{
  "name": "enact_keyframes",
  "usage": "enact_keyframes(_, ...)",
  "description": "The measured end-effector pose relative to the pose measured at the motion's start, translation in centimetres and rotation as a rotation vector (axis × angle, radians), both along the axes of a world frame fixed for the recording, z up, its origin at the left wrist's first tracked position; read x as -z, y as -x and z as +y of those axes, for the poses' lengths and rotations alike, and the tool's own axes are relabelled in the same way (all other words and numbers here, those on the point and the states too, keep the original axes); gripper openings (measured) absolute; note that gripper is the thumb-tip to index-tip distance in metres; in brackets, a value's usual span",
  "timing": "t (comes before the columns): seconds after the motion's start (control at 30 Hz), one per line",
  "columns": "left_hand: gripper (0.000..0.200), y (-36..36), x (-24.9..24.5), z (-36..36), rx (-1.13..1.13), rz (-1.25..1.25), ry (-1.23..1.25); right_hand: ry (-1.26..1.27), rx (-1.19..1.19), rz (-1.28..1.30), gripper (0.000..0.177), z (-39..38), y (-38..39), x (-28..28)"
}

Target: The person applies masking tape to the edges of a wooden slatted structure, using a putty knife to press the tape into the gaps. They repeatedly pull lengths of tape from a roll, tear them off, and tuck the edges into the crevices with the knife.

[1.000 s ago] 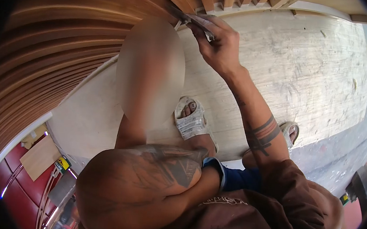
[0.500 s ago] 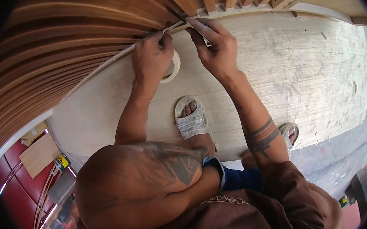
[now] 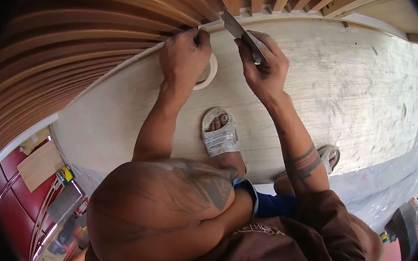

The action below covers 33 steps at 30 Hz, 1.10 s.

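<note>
My left hand (image 3: 183, 56) is closed at the lower edge of the slatted wood panel (image 3: 99, 26), thumb and forefinger pinched together. A roll of pale masking tape (image 3: 208, 80) hangs against its palm side, partly hidden by the hand. My right hand (image 3: 269, 68) grips a flat metal scraper blade (image 3: 238, 29) between thumb and fingers. The blade's narrow tip points up and left, close to the white strip (image 3: 256, 16) along the slats' ends. Whatever sits between my left fingertips is too small to make out.
Under my feet is a paint-marked plywood board (image 3: 352, 88). My sandaled foot (image 3: 219, 131) is planted near the tape roll, the other sandal (image 3: 328, 158) farther right. At lower left are a red surface (image 3: 10, 212), a small wood panel (image 3: 41, 166) and a yellow-green box (image 3: 65, 174).
My right hand with the blade has drawn away to the right from the panel edge and my left hand. My left hand and the tape roll have shifted slightly right and up.
</note>
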<state>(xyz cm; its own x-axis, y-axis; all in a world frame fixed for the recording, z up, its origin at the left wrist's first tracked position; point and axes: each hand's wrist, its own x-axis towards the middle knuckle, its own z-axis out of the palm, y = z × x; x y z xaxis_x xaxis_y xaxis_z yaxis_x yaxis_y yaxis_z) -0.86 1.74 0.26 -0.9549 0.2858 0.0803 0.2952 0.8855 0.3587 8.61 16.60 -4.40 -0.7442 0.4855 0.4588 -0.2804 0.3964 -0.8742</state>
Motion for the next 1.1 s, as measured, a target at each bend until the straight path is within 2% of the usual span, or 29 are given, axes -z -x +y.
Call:
enact_keyframes(0.3, 0.033, 0.2, 0.0, -0.3, 0.021, 0.004, 0.034, -0.037, 0.008, 0.019, 0.017, 0.3, 0.8, -0.1)
enact_keyframes(0.37, 0.033, -0.5, -0.9, -0.5, 0.004, -0.208, 0.019, -0.026, 0.004, 0.011, 0.018, 0.5, 1.0, -0.4)
enact_keyframes(0.4, 0.033, -0.8, -1.0, -0.5, 0.005, -0.208, 0.019, -0.051, -0.006, 0.0, 0.019, 0.6, 1.2, -0.4)
enact_keyframes(0.57, 0.034, -2.5, -0.1, 0.6, 0.097, -0.247, -0.076, -0.16, -0.01, 0.026, 0.025, 1.2, 2.4, 0.1)
enact_keyframes(0.63, 0.032, -3.2, 0.2, 1.7, 0.126, -0.199, -0.101, -0.132, 0.006, 0.04, 0.035, 1.3, 2.8, 0.4)
enact_keyframes(0.73, 0.023, -2.9, 0.7, 3.1, 0.256, -0.236, -0.091, -0.108, -0.025, -0.056, 0.033, 1.8, 2.5, -0.1)
enact_keyframes(0.83, 0.019, -2.7, 1.4, 3.7, 0.338, -0.275, -0.139, -0.116, -0.027, -0.046, 0.03, 2.5, 2.5, -0.4)
enact_keyframes(1.0, 0.026, -2.1, 1.7, 3.0, 0.268, -0.218, -0.175, -0.096, -0.064, -0.059, 0.029, 2.4, 2.8, -0.5)
enact_keyframes(1.1, 0.032, -2.2, 1.5, 1.7, 0.243, -0.237, -0.224, -0.143, -0.056, 0.031, 0.031, 2.3, 3.3, 0.2)
